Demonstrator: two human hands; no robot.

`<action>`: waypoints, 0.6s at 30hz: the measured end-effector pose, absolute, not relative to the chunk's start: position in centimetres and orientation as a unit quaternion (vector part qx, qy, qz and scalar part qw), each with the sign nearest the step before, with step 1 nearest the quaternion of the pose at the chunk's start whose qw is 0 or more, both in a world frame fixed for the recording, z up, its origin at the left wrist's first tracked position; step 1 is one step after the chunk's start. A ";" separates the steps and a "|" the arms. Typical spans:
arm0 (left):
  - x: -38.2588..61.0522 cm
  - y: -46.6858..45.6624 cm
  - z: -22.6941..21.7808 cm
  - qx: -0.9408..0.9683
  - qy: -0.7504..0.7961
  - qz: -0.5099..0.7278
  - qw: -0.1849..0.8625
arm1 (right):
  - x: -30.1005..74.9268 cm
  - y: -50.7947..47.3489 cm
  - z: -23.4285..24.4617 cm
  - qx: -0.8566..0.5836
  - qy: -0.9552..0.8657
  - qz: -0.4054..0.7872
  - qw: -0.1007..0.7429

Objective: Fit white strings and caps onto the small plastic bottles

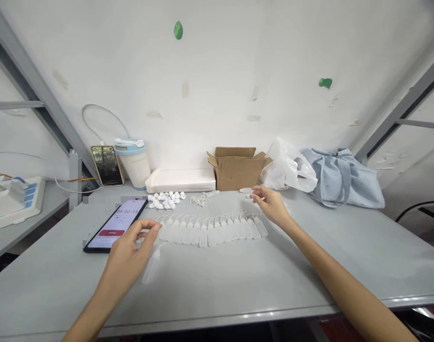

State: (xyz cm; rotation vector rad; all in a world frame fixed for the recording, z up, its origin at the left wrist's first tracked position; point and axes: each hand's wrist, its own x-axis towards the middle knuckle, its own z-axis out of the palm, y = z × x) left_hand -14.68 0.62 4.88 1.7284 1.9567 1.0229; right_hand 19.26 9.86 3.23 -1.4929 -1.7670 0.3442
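Note:
A row of several small white squeeze bottles with thin spouts lies across the grey table. One more bottle lies apart, right beside my left hand. That hand hovers with its fingers bent and thumb near forefinger, nothing visible between them. My right hand reaches past the right end of the row, its fingertips pinched around a small white piece near the cardboard box. A pile of small white caps and some thin white tubes lie behind the row.
A phone showing a timer lies at the left. Behind stand a second phone, a white lidded cup, a stack of white trays, a white plastic bag and a blue cloth bag. A power strip sits far left.

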 end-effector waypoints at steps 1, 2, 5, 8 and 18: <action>-14.3 1.0 5.3 0.616 0.680 0.360 0.167 | 19.6 10.1 3.0 -0.587 -0.701 0.113 0.388; -14.0 1.6 5.7 0.627 0.671 0.359 0.165 | 19.9 10.4 2.8 -0.586 -0.706 0.095 0.386; -12.9 3.9 7.0 0.673 0.641 0.338 0.147 | 20.6 11.1 2.1 -0.577 -0.726 0.055 0.370; -11.8 7.2 7.5 0.736 0.609 0.272 0.117 | 20.8 11.4 1.6 -0.566 -0.749 0.032 0.343; -8.5 16.4 5.3 0.830 0.536 0.136 0.079 | 18.9 12.3 1.8 -0.537 -0.809 -0.013 0.238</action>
